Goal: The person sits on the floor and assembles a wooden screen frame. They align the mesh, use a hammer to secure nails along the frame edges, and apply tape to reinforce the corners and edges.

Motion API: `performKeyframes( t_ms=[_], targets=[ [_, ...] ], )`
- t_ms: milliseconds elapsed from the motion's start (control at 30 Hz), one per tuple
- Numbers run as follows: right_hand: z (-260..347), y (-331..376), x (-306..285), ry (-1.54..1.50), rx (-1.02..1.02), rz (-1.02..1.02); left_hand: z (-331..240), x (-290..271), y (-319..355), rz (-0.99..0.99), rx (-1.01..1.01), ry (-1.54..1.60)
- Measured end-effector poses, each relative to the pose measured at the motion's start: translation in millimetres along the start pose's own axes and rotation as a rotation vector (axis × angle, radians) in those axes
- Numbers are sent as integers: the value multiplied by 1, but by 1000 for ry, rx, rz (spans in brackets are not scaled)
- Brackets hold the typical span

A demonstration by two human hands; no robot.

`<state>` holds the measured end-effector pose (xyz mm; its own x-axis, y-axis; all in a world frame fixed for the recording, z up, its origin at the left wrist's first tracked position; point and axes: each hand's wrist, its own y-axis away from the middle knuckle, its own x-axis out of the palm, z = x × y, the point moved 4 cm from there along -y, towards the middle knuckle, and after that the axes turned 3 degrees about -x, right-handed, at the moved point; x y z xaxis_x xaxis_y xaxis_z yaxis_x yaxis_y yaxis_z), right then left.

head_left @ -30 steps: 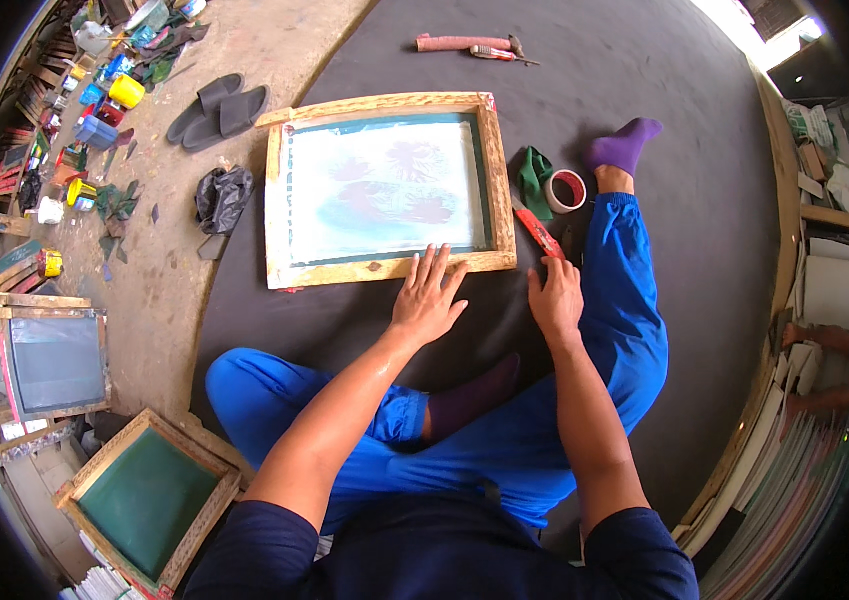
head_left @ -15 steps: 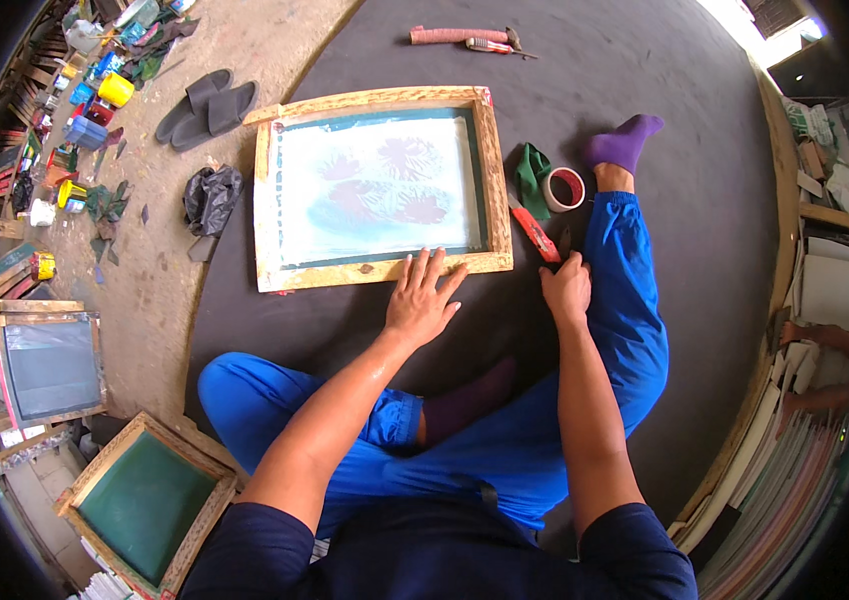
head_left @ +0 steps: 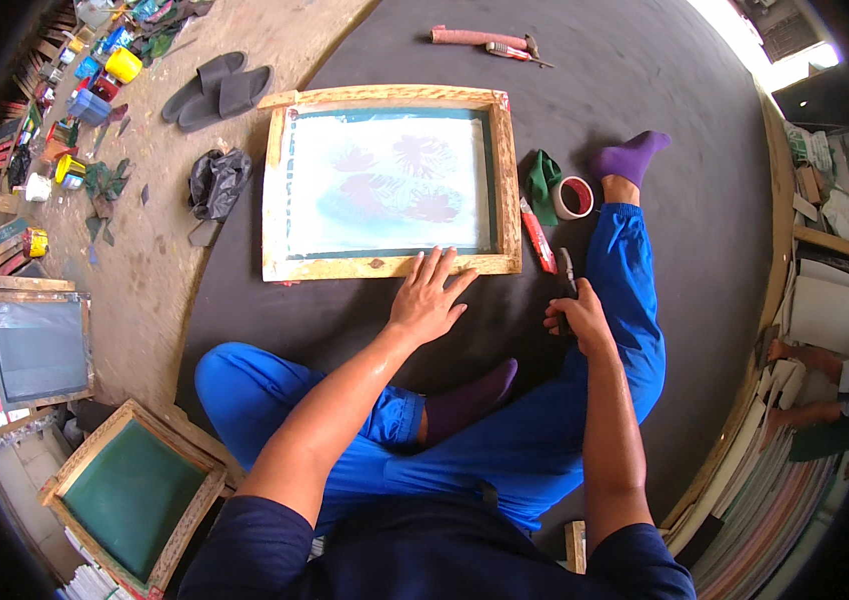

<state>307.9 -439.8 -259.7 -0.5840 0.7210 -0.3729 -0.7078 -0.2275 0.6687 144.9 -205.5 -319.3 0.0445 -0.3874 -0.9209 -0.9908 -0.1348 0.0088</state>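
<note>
A wooden silk-screen frame (head_left: 385, 268) lies on the dark surface in front of me, its pale mesh (head_left: 390, 185) bearing faint leaf-like shapes. My left hand (head_left: 429, 300) rests with spread fingers on the near wooden bar. Closed around a dark-handled tool with a grey metal end (head_left: 567, 268), my right hand (head_left: 583, 315) is beside my raised shin; the tool's kind is unclear. Just beyond it lies a red utility knife (head_left: 539, 238). A roll of tape (head_left: 574, 198) and a green cloth (head_left: 543, 186) sit to the right of the frame.
A hammer with a wrapped handle (head_left: 480, 37) and a screwdriver-like tool (head_left: 513, 52) lie at the far side. Sandals (head_left: 217, 92), a black plastic bag (head_left: 219, 184) and paint containers (head_left: 125, 66) are on the left. Another green screen (head_left: 135, 498) leans lower left. Someone's hands (head_left: 795, 415) show at right.
My right hand has lifted the dark-handled tool from beside the utility knife and drawn it nearer. My left hand stays on the frame. Another person's arms reach further in at right.
</note>
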Motion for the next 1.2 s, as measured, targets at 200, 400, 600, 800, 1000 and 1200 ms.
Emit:
performKeyframes(
  t_ms=[200,400,600,800,1000,1200],
  targets=[
    [39,9,32,489,-83,332,3,3,2,-56,32,14],
    [64,-3,58,840,-152,417,4,1,4,-86,49,64],
    [66,-17,69,984,-151,455,4,-4,7,-102,56,109],
    [72,-20,80,1092,-81,435,7,2,7,-96,56,156],
    [90,-14,91,1155,-28,452,9,5,5,-76,61,152],
    [96,-19,99,1135,120,486,9,7,6,-61,67,129]
  ],
)
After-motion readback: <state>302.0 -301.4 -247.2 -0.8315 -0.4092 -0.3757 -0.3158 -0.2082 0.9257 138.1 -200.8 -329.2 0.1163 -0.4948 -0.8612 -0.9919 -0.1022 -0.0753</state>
